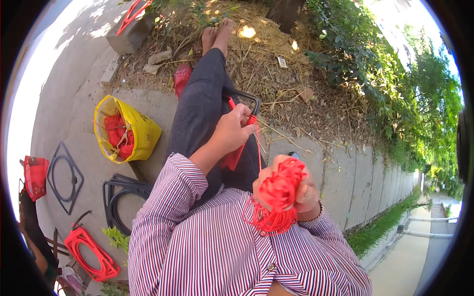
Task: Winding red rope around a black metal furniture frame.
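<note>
Across my lap lies a dark frame [253,97] with a rounded corner, partly hidden by my arm. Red cord [252,120] is wound in close turns round one of its bars. My left hand [230,129] grips the frame at these turns, thumb and fingers closed by the cord. A red woven part [233,158] shows below that hand. In front of my chest, my right hand [308,194] is closed round a thick bundle of red cord [279,190], with loops hanging beneath it. A single strand [259,148] runs taut from the bundle up to the frame.
On the pavement to the left stands a yellow bag [148,133] with red cord bundles [118,130] inside. Near it lie dark frames [64,175] [112,197] and a red-wrapped frame [91,254]. A red shoe [182,79] sits by my legs; a concrete block [129,39] is farther off.
</note>
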A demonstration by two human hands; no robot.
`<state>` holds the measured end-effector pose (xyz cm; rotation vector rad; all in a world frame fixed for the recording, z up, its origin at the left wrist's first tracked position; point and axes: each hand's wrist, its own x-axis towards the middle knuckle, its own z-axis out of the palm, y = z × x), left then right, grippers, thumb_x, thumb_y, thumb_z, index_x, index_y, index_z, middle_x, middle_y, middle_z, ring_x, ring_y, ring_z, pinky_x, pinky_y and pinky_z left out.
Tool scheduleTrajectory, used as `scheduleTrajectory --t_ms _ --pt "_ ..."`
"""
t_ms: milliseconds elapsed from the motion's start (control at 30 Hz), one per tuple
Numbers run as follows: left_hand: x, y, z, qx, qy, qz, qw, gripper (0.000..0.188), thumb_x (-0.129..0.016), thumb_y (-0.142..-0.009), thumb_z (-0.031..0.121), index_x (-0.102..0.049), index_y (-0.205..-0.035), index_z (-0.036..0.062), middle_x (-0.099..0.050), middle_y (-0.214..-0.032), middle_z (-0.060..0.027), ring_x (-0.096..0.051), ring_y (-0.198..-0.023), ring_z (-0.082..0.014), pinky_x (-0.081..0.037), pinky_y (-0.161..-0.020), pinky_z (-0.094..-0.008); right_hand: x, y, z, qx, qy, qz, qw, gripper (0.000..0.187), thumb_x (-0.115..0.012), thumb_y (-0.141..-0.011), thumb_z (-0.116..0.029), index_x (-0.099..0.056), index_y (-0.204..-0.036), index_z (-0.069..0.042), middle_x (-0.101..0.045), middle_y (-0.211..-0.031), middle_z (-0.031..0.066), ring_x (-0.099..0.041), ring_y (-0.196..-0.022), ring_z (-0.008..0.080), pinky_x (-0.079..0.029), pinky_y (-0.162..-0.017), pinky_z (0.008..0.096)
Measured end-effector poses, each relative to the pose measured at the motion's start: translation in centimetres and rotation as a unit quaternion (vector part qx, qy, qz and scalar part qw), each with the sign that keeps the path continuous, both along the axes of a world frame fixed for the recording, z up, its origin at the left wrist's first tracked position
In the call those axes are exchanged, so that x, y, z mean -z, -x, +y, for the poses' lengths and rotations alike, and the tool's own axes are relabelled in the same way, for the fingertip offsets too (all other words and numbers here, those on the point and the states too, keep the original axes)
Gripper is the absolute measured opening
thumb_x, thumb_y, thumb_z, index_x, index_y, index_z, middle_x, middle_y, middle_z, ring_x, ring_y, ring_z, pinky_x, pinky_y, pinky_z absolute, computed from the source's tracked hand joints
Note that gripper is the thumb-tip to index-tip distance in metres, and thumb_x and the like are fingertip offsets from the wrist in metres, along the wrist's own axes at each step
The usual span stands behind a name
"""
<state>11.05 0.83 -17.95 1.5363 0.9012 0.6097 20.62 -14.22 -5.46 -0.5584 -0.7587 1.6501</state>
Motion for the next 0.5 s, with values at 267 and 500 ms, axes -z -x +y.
scheduleTrajectory --t_ms 267,500 --pt "-0.8 -0.9 -0.5 0.003 -0.041 0.06 0.997 0.041 -0.073 -0.08 0.022 -0.057 -0.112 0.0012 -0.065 -0.086 -0.0142 -0.065 -0.076 -0.0259 -0.05 -0.072 -0.0357 -10.0 -5.2 1.3 -0.054 -0.403 -0.017 0.913 0.02 -0.056 -0.094 -0.02 -0.055 -0.108 -0.006 -0.064 -0.072 0.0128 -0.053 -0.048 0.0183 -0.042 -0.048 0.0344" --pt "-3.4 0.9 3.3 -0.117 0.217 -0.245 0.938 0.035 -0.043 -0.1 0.035 -0.059 -0.094 0.0044 -0.057 -0.06 -0.0013 -0.042 -0.045 -0.0052 -0.025 -0.039 -0.0192 -4.4 -8.4 5.4 0.064 -0.23 -0.649 0.723 0.025 -0.07 -0.077 -0.013 -0.067 -0.103 -0.012 -0.06 -0.08 0.0082 -0.059 -0.066 0.0219 -0.045 -0.057 0.0354"
